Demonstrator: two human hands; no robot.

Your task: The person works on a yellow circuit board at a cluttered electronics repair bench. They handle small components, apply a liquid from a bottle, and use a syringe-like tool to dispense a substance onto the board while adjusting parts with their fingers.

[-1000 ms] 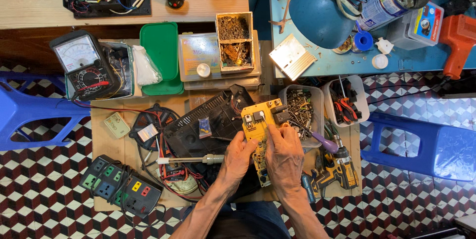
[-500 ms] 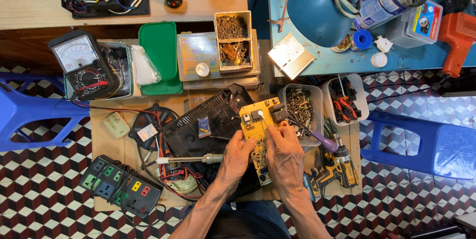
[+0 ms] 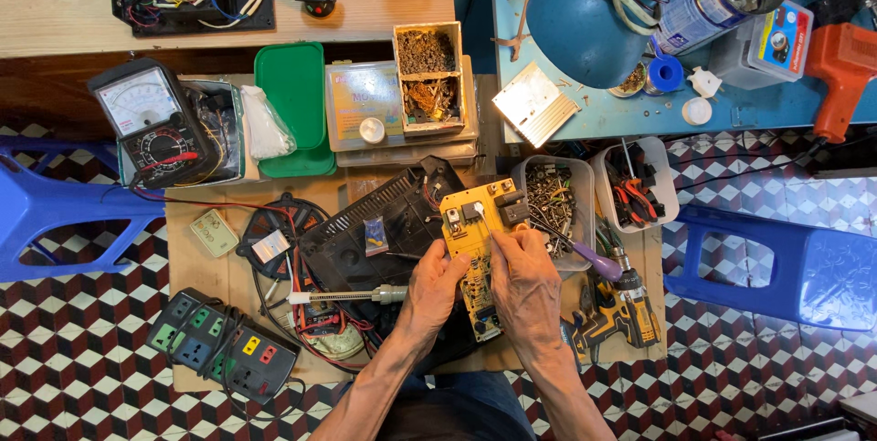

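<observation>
Both hands, left hand and right hand, pinch the yellow board by its edges; likely light, stiff, fragile.

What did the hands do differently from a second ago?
Hardly anything changed. The left hand and right hand keep hold of the yellow circuit board over the black casing; the board may have tilted very slightly, nothing more. Nothing was picked up or let go. The soldering iron, analog multimeter, screw tub and cordless drill lie where they were.
</observation>
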